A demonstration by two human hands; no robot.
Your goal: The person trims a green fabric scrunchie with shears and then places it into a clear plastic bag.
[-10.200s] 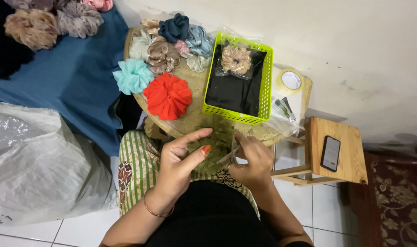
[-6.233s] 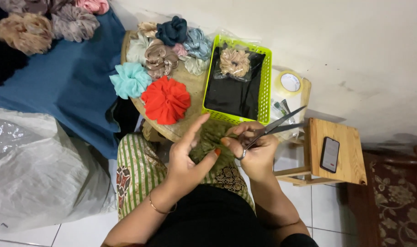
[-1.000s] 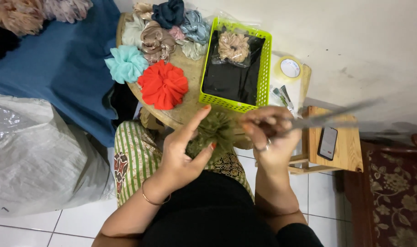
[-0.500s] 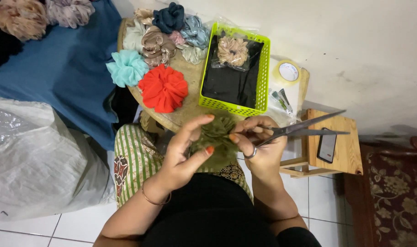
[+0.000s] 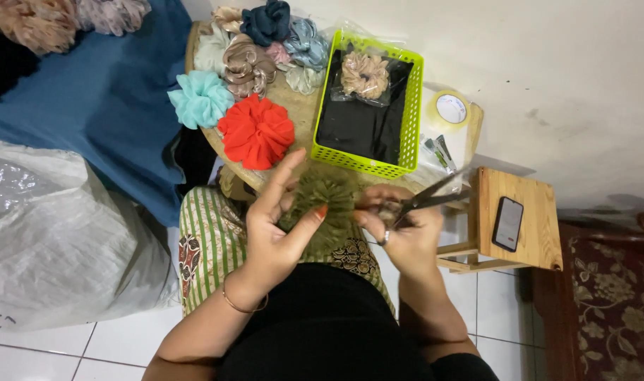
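Note:
My left hand [image 5: 276, 229] holds an olive-green ruffled scrunchie [image 5: 325, 204] over my lap, thumb and fingers spread around it. My right hand [image 5: 399, 226] grips a pair of scissors [image 5: 431, 199] whose blades point right and slightly up, and its fingertips touch the scrunchie's right edge. Both hands hover just in front of the round wooden table [image 5: 304, 120].
On the table lie a red scrunchie [image 5: 257, 132], a teal one [image 5: 198, 99] and several others behind. A lime basket [image 5: 368, 106] holds a bagged beige scrunchie. A tape roll [image 5: 450, 109], a wooden stool [image 5: 530, 212] with a phone [image 5: 507, 223], and a plastic sack [image 5: 53, 233] are nearby.
The scissors swung from pointing far right back in toward the scrunchie. My right hand moved left to meet the left hand; the view shifted slightly.

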